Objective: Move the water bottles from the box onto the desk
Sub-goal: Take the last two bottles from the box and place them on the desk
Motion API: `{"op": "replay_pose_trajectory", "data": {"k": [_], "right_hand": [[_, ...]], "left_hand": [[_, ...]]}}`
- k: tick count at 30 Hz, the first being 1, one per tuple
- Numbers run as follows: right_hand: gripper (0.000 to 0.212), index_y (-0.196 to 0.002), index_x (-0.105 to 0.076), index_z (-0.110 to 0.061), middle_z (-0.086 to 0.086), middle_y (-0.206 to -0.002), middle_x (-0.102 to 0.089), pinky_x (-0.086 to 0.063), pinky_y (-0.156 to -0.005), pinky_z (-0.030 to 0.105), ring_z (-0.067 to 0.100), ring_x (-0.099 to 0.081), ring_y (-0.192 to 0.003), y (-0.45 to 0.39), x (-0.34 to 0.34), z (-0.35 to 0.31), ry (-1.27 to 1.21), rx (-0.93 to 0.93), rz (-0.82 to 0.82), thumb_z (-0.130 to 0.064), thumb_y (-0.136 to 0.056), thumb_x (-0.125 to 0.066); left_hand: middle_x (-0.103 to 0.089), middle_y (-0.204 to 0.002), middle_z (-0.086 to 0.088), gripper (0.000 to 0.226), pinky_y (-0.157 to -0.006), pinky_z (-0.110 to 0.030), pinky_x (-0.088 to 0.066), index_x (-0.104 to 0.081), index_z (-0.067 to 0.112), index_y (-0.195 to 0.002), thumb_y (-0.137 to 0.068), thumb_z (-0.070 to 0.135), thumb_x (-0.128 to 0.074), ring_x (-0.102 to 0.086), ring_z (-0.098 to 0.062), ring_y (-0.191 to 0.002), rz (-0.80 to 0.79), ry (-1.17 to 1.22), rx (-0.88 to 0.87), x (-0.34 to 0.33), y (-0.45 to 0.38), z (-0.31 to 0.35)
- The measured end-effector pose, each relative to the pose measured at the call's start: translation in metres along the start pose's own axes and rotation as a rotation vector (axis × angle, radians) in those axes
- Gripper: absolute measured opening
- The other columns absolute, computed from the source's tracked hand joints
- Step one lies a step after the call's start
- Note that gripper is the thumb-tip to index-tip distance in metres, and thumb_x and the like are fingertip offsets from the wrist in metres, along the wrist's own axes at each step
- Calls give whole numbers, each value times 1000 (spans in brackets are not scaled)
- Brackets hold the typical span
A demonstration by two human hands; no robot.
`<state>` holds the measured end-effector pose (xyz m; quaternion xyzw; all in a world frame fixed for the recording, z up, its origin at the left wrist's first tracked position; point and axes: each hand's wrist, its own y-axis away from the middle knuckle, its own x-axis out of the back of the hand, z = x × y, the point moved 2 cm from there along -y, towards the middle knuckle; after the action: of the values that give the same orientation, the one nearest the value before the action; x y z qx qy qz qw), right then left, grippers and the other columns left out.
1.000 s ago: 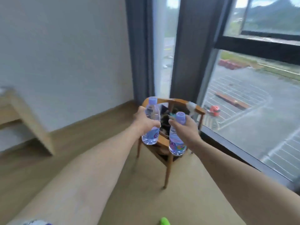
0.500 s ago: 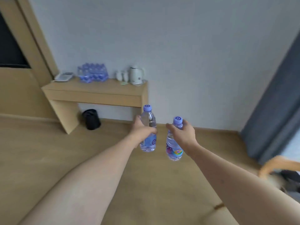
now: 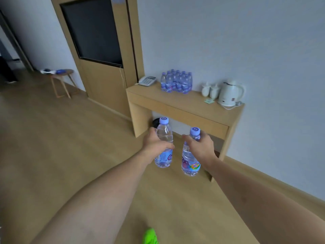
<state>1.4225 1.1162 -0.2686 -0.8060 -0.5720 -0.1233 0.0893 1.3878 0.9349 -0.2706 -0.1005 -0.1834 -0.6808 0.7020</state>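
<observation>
The left hand (image 3: 154,144) is wrapped round the middle of one bottle (image 3: 164,143), and the right hand (image 3: 200,147) clasps the shoulder of a second bottle (image 3: 190,159); both are upright, side by side and apart, held out over the floor (image 3: 61,147). Each has a lilac cap with a white swirl mark; the left label is blue with fine print too small to read, the right one shows pink and multicoloured shapes, its lettering not legible. Beyond the hands stands the desk (image 3: 179,104) against the wall (image 3: 228,41), carrying a cluster of bottles (image 3: 176,82), a phone (image 3: 147,80), two white cups (image 3: 210,89) and a kettle (image 3: 228,93). Left of that is a wood panel with a dark screen (image 3: 93,29), and farther left a small round table (image 3: 61,76).
</observation>
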Motion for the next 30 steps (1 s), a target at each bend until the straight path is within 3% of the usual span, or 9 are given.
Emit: {"op": "replay_pose_trajectory", "data": {"k": [6,11,14,21,25,30], "right_hand": [[29,-88,-63,-9,6,-83,-72,-53,-75,38,23,-66,-79,-126,-78,-11,-34,-26,-35,-37,-81,-72],[27,-83,-59,-8,0,-69,-63,-46,-63,32,19,-57,-66,-233,-118,-29,-23,-66,19,-33,-81,-71],[26,-82,-61,-12,-2,-71,-66,-46,-62,31,17,-60,-68,-292,-130,-36,-13,-78,53,-35,-81,-72],[27,-83,-61,-16,3,-81,-71,-51,-75,37,22,-65,-76,-442,-154,-24,-28,-106,69,-40,-78,-74],[28,-84,-62,-15,4,-83,-72,-52,-77,39,24,-66,-78,-541,-170,-2,-41,-99,84,-41,-78,-73],[25,-78,-58,-17,-3,-73,-65,-44,-63,31,16,-59,-68,-660,-181,23,-32,-146,87,-35,-80,-75]], "left_hand": [[-68,-98,7,63,-74,-33,-58,-50,26,-98,-47,29,-88,-68,-11,-88,20,13,14,19,-151,-9],[-67,-93,13,61,-64,-26,-52,-49,30,-93,-47,28,-88,-66,-3,-82,-59,-18,23,24,-272,8],[-66,-98,10,63,-64,-25,-50,-49,28,-97,-49,28,-89,-66,-7,-86,-77,-13,29,20,-336,23],[-67,-104,5,71,-72,-29,-55,-49,23,-105,-48,29,-91,-67,-11,-91,-145,-35,18,-22,-482,35],[-66,-101,6,69,-58,-20,-44,-45,27,-99,-51,31,-93,-62,-4,-86,-148,-40,14,-57,-575,34],[-65,-103,6,74,-67,-23,-50,-47,22,-107,-51,30,-95,-65,-9,-90,-154,-104,41,-98,-686,42]]}}
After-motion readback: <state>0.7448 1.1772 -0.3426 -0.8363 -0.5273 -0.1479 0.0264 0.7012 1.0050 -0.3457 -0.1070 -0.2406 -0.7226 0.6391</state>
